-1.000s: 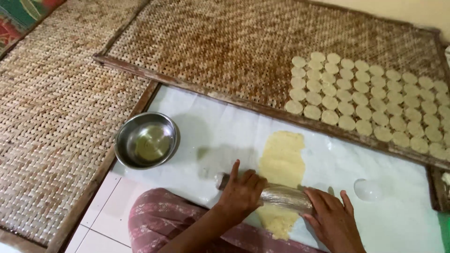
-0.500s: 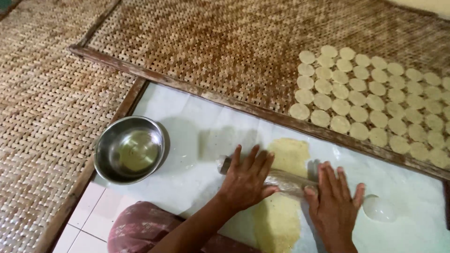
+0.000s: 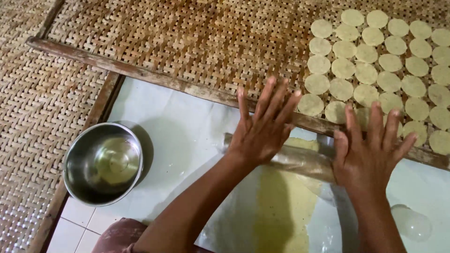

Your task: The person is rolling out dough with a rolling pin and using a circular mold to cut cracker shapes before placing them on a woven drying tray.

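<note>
A long strip of pale yellow dough [image 3: 286, 206] lies on a white sheet [image 3: 178, 136] on the floor. Across its far end lies a clear cylindrical roller [image 3: 300, 161]. My left hand [image 3: 262, 126] rests flat on the roller's left part, fingers spread and pointing away from me. My right hand [image 3: 370, 150] presses flat on the roller's right end in the same way. Neither hand wraps around the roller.
A woven bamboo tray with a wooden rim [image 3: 140, 75] lies beyond the sheet, carrying several round dough discs [image 3: 375, 61] at its right. A steel bowl [image 3: 103, 164] stands at the left on the sheet. A small clear cup [image 3: 412, 222] sits at the lower right. More woven matting [image 3: 37, 117] lies on the left.
Both hands have pushed the roller away from me along the dough, from its near part to its far end by the tray rim. The fingers have opened out flat.
</note>
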